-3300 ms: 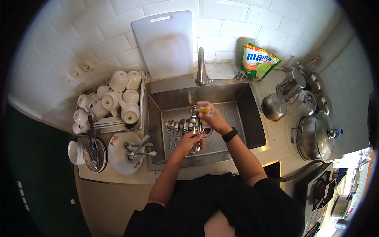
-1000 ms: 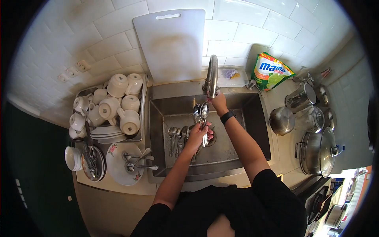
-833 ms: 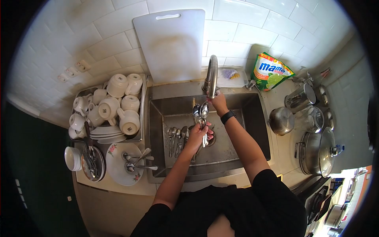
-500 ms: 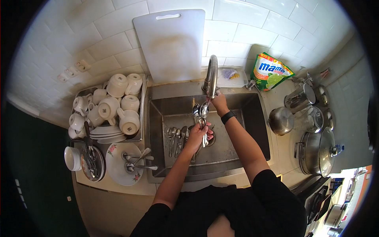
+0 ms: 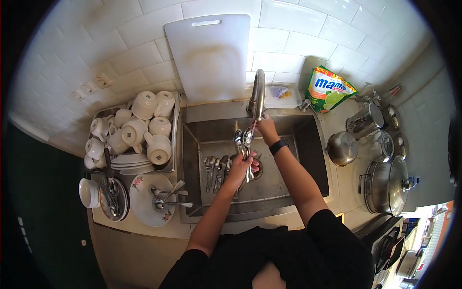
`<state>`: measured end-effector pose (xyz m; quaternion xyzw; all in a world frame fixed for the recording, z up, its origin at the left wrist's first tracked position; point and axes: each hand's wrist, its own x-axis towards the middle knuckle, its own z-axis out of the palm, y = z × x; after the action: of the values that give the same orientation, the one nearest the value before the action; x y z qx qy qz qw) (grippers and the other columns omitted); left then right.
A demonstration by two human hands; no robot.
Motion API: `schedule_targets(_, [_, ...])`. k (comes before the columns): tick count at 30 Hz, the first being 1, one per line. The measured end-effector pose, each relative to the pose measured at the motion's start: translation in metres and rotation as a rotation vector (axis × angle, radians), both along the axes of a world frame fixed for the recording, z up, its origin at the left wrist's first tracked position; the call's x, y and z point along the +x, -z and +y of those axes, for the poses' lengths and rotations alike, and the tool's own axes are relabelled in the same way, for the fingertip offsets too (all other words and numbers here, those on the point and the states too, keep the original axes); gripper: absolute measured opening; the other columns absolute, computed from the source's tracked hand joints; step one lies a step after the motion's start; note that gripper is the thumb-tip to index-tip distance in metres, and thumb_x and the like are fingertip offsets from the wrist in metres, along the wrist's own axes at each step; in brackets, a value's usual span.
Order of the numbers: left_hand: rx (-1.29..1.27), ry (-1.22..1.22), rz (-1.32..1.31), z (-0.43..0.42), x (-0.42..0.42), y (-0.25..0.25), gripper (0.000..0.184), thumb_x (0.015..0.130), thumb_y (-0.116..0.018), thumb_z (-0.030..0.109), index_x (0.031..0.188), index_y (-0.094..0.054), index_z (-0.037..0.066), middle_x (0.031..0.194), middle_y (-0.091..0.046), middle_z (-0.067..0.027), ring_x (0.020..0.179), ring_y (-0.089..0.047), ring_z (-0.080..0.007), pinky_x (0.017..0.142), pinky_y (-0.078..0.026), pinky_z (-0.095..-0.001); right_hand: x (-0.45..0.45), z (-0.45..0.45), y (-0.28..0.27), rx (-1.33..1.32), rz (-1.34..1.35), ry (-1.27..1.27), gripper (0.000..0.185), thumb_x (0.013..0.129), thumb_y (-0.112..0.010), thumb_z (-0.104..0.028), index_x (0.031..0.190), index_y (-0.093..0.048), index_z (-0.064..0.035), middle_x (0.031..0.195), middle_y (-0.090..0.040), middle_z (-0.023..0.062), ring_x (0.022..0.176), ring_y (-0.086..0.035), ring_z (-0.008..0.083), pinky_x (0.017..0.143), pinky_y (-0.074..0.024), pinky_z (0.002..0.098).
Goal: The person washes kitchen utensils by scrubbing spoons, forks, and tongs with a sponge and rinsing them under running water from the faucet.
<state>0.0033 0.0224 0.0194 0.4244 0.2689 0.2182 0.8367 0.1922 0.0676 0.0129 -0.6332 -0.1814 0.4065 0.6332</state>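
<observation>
"Where are the spoons?"

"Over the sink, near the faucet, the left hand wrapped round their handles. Light, stiff, probably slippery; handles look the surest hold."

"And the right hand?"

"Beside the spout; its grip I can't tell. That spout crowds the bowls. Loose cutlery lies below."

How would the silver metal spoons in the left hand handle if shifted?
The silver metal spoons look solid, so probably stiff. Beneath the curved steel faucet, they may be slippery. Bunched in the left hand, they could slide apart.
</observation>
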Motion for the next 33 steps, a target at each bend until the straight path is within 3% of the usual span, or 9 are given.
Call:
schedule_targets(5, [-0.121,-0.108,0.01,-0.003,-0.008,0.015,0.018,0.088,-0.045,0.014,0.103,-0.048,0.005,0.077,-0.057,-0.0078,0.067,-0.058,-0.0164,0.061,-0.048,-0.0271,-0.013,-0.016,0.013,0.136,0.218,-0.01,0.039,0.081,-0.048,-0.019,0.112,-0.04,0.0026,0.077,-0.054,0.0068,0.06,-0.052,0.0113,0.053,-0.0437,0.0213])
schedule_targets(8, [-0.113,-0.121,0.03,-0.005,-0.012,0.018,0.019,0.088,-0.044,0.014,0.104,-0.047,0.004,0.079,-0.057,-0.0083,0.068,-0.058,-0.0172,0.063,-0.049,-0.0279,-0.029,-0.02,-0.004,0.077,0.25,-0.01,0.023,0.085,-0.042,-0.02,0.1,-0.045,-0.0022,0.082,-0.053,0.0089,0.068,-0.052,0.0156,0.059,-0.0434,0.0251])
schedule_targets(14, [-0.218,-0.197,0.061,-0.005,-0.011,0.032,0.017,0.088,-0.044,0.012,0.103,-0.047,0.003,0.082,-0.055,-0.0104,0.073,-0.057,-0.021,0.069,-0.048,-0.0322,-0.068,-0.03,-0.035,0.356,0.723,-0.035,0.033,0.084,-0.04,-0.017,0.109,-0.044,0.004,0.095,-0.052,0.0162,0.084,-0.052,0.0228,0.075,-0.0437,0.0308])
schedule_targets(15, [-0.203,-0.23,0.023,-0.005,-0.009,0.034,0.017,0.087,-0.044,0.009,0.102,-0.048,0.002,0.081,-0.057,-0.0106,0.073,-0.058,-0.0196,0.067,-0.048,-0.0295,-0.074,-0.027,-0.036,0.313,0.72,-0.037,0.033,0.086,-0.036,-0.018,0.107,-0.046,0.0044,0.097,-0.053,0.0172,0.085,-0.052,0.0237,0.077,-0.044,0.0315])
schedule_targets(18, [-0.182,-0.239,-0.02,-0.006,-0.01,0.039,0.016,0.086,-0.043,0.006,0.101,-0.046,0.004,0.087,-0.055,-0.012,0.077,-0.057,-0.0218,0.071,-0.048,-0.0345,-0.082,-0.022,-0.035,0.271,0.839,-0.078,0.034,0.086,-0.033,-0.018,0.108,-0.045,0.0052,0.099,-0.052,0.0183,0.088,-0.052,0.0245,0.079,-0.0438,0.0318])
schedule_targets(21, [-0.211,-0.267,-0.018,-0.007,-0.013,0.042,0.016,0.086,-0.043,0.006,0.101,-0.047,0.002,0.085,-0.057,-0.0111,0.074,-0.058,-0.0209,0.068,-0.048,-0.0299,-0.078,-0.014,-0.03,0.293,0.851,-0.101,0.034,0.087,-0.03,-0.016,0.11,-0.043,0.0054,0.102,-0.051,0.0194,0.092,-0.051,0.0251,0.08,-0.0441,0.0313])
schedule_targets(31, [-0.246,-0.228,0.05,-0.008,-0.01,0.037,0.018,0.084,-0.043,0.003,0.102,-0.046,0.002,0.086,-0.057,-0.0118,0.075,-0.058,-0.0213,0.066,-0.048,-0.0297,-0.071,-0.006,-0.049,0.452,0.781,-0.133,0.032,0.087,-0.028,-0.01,0.108,-0.043,0.0085,0.104,-0.049,0.0203,0.094,-0.051,0.0269,0.083,-0.0442,0.0314])
schedule_targets(33, [-0.258,-0.208,0.026,-0.005,-0.008,0.037,0.02,0.082,-0.043,0.001,0.102,-0.046,0.002,0.087,-0.058,-0.0116,0.076,-0.059,-0.0213,0.066,-0.048,-0.0298,-0.07,-0.012,-0.046,0.375,0.619,-0.215,0.031,0.087,-0.03,-0.01,0.107,-0.045,0.0078,0.102,-0.052,0.0189,0.093,-0.053,0.0259,0.082,-0.0454,0.0311])
